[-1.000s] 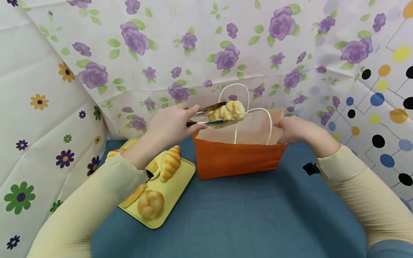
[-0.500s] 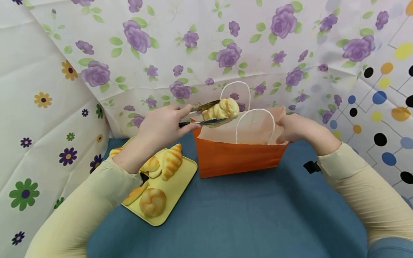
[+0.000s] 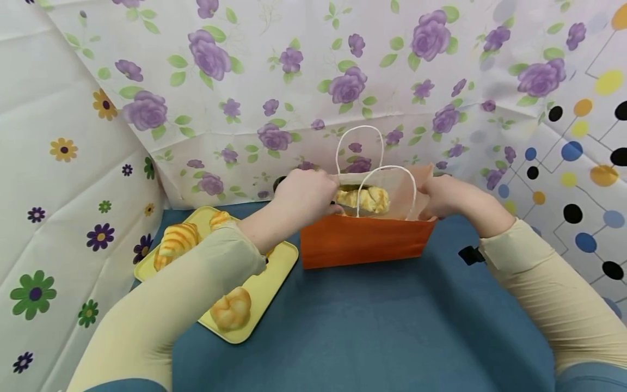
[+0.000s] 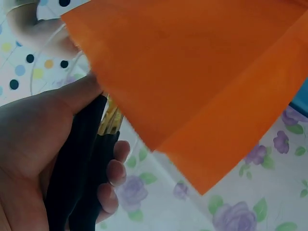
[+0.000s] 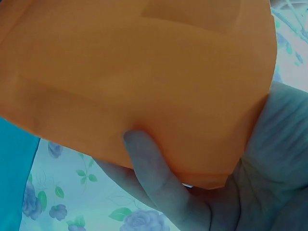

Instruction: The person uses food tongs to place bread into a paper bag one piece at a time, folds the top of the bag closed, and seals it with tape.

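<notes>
My left hand grips tongs by their black handles, at the left end of the orange paper bag's opening. A pale golden bread roll sits between the tong arms, just inside the mouth of the paper bag. Part of the roll is behind the bag's near white handle. My right hand pinches the bag's right upper edge; in the right wrist view a finger presses on the orange side. From the left wrist view the bag's wall hides most of the tongs' front part.
On the left lies a yellow tray with several breads, among them a striped bread and a round bun. My left forearm passes over it. Patterned sheets rise behind and beside the blue tabletop.
My left hand first drew back slightly left, then moved right and down, carrying the tongs and roll from above the bag into its mouth. My right hand stays on the bag's edge.
</notes>
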Motion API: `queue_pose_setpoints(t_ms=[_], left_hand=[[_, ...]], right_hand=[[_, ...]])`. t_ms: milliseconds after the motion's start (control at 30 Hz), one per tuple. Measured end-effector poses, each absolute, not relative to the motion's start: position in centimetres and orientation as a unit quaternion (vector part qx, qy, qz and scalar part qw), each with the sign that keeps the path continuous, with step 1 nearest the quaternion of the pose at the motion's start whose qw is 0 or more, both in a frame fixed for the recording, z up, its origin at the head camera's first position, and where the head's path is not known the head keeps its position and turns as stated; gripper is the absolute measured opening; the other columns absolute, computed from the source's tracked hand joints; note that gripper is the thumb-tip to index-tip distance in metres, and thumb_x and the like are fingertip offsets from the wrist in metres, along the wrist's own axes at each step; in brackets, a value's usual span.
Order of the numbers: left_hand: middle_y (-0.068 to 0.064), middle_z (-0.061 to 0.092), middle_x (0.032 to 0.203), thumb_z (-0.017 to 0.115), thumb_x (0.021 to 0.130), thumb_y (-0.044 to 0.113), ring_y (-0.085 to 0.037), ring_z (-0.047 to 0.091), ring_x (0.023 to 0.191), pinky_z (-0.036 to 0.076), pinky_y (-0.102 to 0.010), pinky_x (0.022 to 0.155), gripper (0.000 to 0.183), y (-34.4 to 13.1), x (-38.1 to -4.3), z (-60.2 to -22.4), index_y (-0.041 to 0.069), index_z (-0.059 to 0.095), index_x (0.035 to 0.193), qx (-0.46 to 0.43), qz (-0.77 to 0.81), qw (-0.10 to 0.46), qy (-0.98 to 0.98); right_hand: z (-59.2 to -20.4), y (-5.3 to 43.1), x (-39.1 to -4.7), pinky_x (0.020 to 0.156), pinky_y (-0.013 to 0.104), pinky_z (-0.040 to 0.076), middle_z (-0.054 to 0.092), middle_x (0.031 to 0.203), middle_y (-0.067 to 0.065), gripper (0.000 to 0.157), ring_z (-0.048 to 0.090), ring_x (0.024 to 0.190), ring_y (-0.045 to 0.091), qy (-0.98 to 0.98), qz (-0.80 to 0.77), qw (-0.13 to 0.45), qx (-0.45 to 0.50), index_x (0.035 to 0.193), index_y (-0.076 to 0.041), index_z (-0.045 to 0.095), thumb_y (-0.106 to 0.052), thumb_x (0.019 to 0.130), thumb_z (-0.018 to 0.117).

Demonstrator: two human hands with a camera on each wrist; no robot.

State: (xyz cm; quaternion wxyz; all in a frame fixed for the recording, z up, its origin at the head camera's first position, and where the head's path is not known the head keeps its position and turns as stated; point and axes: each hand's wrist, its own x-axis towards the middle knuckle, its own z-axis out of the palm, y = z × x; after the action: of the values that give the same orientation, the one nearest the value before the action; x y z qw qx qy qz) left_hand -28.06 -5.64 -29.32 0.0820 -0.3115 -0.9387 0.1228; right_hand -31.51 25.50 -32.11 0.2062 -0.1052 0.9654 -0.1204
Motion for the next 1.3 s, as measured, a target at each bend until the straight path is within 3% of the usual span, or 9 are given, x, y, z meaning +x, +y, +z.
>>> queue_pose_setpoints(t_ms=[167, 300, 500, 600, 767, 833, 1000, 1167, 1300], left_hand=[[0.002, 0.061, 0.069, 0.078, 0.091, 0.064, -0.016, 0.061, 0.063, 0.049, -0.031, 0.053, 0.048, -4.5, -29.0, -29.8, 0.020, 0.068, 0.075, -0.312, 0.143, 0.070, -0.937], [0.004, 0.060, 0.070, 0.075, 0.091, 0.068, -0.015, 0.062, 0.064, 0.047, -0.031, 0.053, 0.053, -3.6, -29.5, -29.7, 0.020, 0.064, 0.071, -0.307, 0.161, 0.026, -0.938], [0.002, 0.069, 0.084, 0.072, 0.088, 0.076, -0.017, 0.069, 0.076, 0.057, -0.035, 0.064, 0.056, -2.4, -30.4, -30.1, 0.019, 0.074, 0.087, -0.305, 0.174, -0.029, -0.936], [0.001, 0.072, 0.094, 0.074, 0.092, 0.069, -0.018, 0.070, 0.083, 0.059, -0.037, 0.069, 0.052, -2.0, -30.9, -30.3, 0.018, 0.077, 0.099, -0.297, 0.177, -0.042, -0.937], [-0.001, 0.074, 0.104, 0.077, 0.099, 0.048, -0.019, 0.069, 0.091, 0.059, -0.038, 0.075, 0.033, -1.5, -31.8, -30.6, 0.016, 0.077, 0.108, -0.283, 0.188, -0.065, -0.938], [-0.001, 0.074, 0.105, 0.079, 0.097, 0.048, -0.020, 0.070, 0.093, 0.060, -0.039, 0.078, 0.035, -1.4, -31.9, -30.7, 0.016, 0.077, 0.109, -0.277, 0.191, -0.069, -0.939], [0.000, 0.073, 0.103, 0.078, 0.097, 0.051, -0.019, 0.069, 0.090, 0.059, -0.038, 0.077, 0.036, -1.2, -31.9, -30.6, 0.017, 0.078, 0.109, -0.272, 0.204, -0.077, -0.937], [-0.002, 0.072, 0.104, 0.074, 0.101, 0.044, -0.018, 0.067, 0.090, 0.059, -0.038, 0.075, 0.030, -1.5, -31.8, -30.5, 0.015, 0.077, 0.110, -0.272, 0.187, -0.080, -0.941], [-0.003, 0.073, 0.111, 0.074, 0.099, 0.052, -0.020, 0.069, 0.095, 0.060, -0.040, 0.079, 0.039, -2.1, -31.6, -30.5, 0.016, 0.077, 0.114, -0.268, 0.174, -0.074, -0.945]], right_hand=[[-32.2, 25.5, -31.5, 0.069, 0.041, 0.053, 0.066, 0.117, 0.022, 0.076, 0.062, 0.071, 0.025, 0.965, -0.123, 0.201, -0.111, 0.153, 0.015, 0.046, -0.017, 0.093, 0.080], [-32.3, 25.5, -31.5, 0.067, 0.040, 0.052, 0.067, 0.108, 0.019, 0.068, 0.061, 0.070, 0.025, 0.965, -0.123, 0.199, -0.117, 0.148, 0.014, 0.053, -0.012, 0.091, 0.080], [-32.1, 25.4, -31.6, 0.060, 0.036, 0.046, 0.065, 0.102, 0.018, 0.063, 0.057, 0.065, 0.023, 0.963, -0.108, 0.208, -0.130, 0.146, 0.015, 0.054, 0.000, 0.088, 0.072], [-31.9, 25.3, -31.6, 0.059, 0.034, 0.045, 0.066, 0.102, 0.018, 0.061, 0.057, 0.064, 0.022, 0.962, -0.098, 0.215, -0.137, 0.147, 0.017, 0.051, 0.005, 0.089, 0.068], [-31.7, 25.2, -31.3, 0.057, 0.032, 0.045, 0.065, 0.127, 0.031, 0.062, 0.054, 0.061, 0.021, 0.962, -0.094, 0.219, -0.136, 0.150, 0.017, 0.048, 0.011, 0.090, 0.061], [-31.7, 25.2, -31.2, 0.056, 0.032, 0.043, 0.063, 0.130, 0.032, 0.063, 0.053, 0.060, 0.021, 0.961, -0.097, 0.219, -0.135, 0.151, 0.017, 0.047, 0.012, 0.089, 0.058], [-31.7, 25.2, -31.2, 0.056, 0.032, 0.043, 0.063, 0.126, 0.030, 0.064, 0.054, 0.059, 0.021, 0.961, -0.100, 0.219, -0.138, 0.151, 0.017, 0.047, 0.012, 0.089, 0.058], [-31.7, 25.1, -31.1, 0.057, 0.032, 0.045, 0.063, 0.128, 0.031, 0.064, 0.057, 0.060, 0.021, 0.962, -0.099, 0.214, -0.137, 0.152, 0.017, 0.047, 0.011, 0.090, 0.061], [-31.7, 25.4, -31.1, 0.056, 0.033, 0.039, 0.065, 0.109, 0.022, 0.069, 0.052, 0.058, 0.020, 0.960, -0.106, 0.220, -0.140, 0.153, 0.016, 0.045, 0.008, 0.087, 0.063]])
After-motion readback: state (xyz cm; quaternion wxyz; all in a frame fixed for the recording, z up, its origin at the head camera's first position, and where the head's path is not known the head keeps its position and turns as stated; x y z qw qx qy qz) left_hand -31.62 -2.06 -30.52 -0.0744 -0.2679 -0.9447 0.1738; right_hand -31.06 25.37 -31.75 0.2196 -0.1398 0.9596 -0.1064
